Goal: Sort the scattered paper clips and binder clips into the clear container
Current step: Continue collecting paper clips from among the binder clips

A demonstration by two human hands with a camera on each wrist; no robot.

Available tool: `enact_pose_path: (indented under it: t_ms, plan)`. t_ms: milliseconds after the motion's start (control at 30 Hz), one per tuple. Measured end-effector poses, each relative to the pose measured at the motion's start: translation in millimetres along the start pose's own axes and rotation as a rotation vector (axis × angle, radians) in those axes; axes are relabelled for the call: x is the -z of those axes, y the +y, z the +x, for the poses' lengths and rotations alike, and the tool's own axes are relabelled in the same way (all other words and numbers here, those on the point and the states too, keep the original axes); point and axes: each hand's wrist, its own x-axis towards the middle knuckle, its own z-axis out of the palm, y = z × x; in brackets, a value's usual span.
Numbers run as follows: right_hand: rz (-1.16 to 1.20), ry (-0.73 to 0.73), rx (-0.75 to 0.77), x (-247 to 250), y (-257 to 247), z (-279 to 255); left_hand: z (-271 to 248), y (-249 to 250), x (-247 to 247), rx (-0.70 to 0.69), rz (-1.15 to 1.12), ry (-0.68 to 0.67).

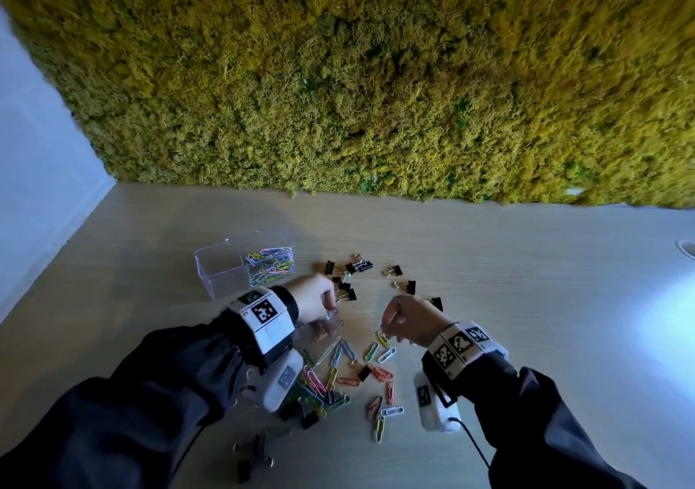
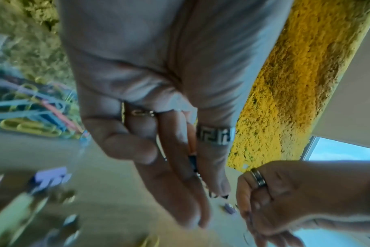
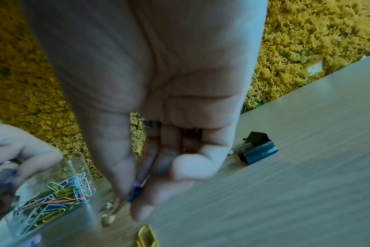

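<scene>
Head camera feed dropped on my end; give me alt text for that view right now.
Both hands, left hand and right hand, reach with curled fingers into coloured paper clips scattered on a pale table. Black binder clips lie beyond; a clear container at left holds paper clips only.

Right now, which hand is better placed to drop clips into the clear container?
Left. The left hand is right beside the clear container, gripping clips. The right hand pinches a clip farther away, across the pile.

Blurred beyond telling: whatever left hand (image 2: pixel 158 133) fingers enclose. Hidden under left wrist camera (image 1: pixel 280 383): several paper clips (image 1: pixel 314 394).
</scene>
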Motion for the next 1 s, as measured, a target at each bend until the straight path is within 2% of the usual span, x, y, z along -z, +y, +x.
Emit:
enact_pose_path:
  t_ms: [67,133,267,367,500,567,633,800,900,1000]
  plan:
    - [0.018,0.024,0.004,2,-2,3,5,1,5,-0.014,-0.053,0.025]
    - [0.043,0.148,-0.008,2,-5,7,13,-2,4,-0.028,-0.089,0.118]
    - [0.011,0.31,-0.04,3,-10,10,22,-6,-3,-0.032,0.009,0.242]
    - [-0.078,0.332,0.025,3,-5,3,12,-10,0,-0.043,0.095,0.192]
    - [-0.21,0.042,0.097,-9,6,-31,-25,-36,10,-0.086,0.168,0.018]
    - [-0.197,-0.082,0.073,-15,11,-50,-42,-54,6,-0.073,0.251,-0.088]
    - [-0.204,-0.155,0.041,-24,14,-62,-51,-66,-3,-0.085,0.341,-0.128]
    - [-0.203,-0.15,0.11,-56,6,-70,-46,-65,-20,-0.265,0.431,-0.169]
    - [-0.241,-0.113,0.145,-63,-6,-73,-42,-63,-26,-0.276,0.454,-0.183]
    - [-0.158,-0.055,0.185,-67,-6,-74,-41,-59,-35,-0.283,0.452,-0.075]
